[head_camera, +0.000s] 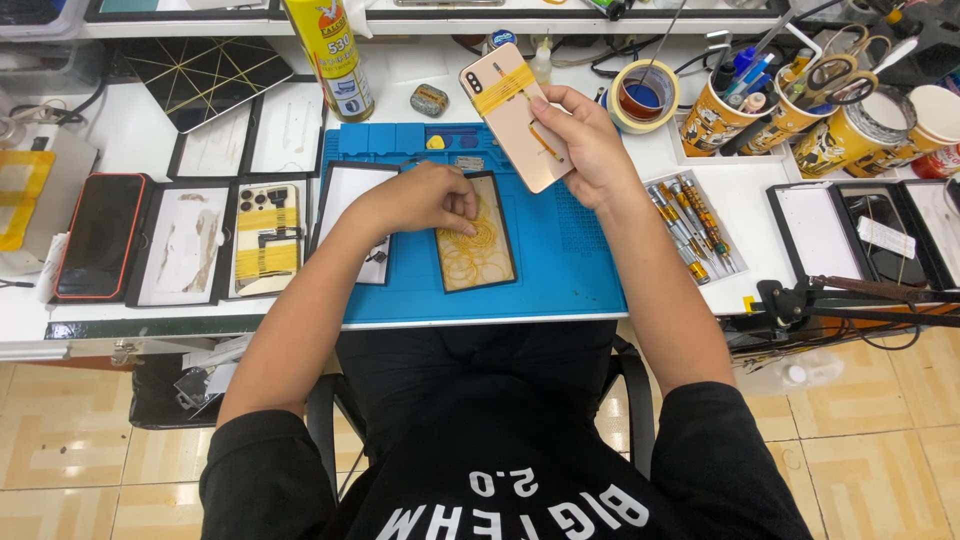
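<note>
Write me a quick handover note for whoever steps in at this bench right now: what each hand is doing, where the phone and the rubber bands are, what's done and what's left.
Right hand: holds the gold phone up over the blue mat, back facing up.
Left hand: fingertips down in the black tray of yellow rubber bands on the mat.
Done: yellow bands already wrap the phone's upper end, and one runs lengthwise.
Left: judging by the hand in the tray, more banding probably follows.
Nearby: another banded phone lies in a tray left of the mat; screwdrivers lie to the right.
</note>
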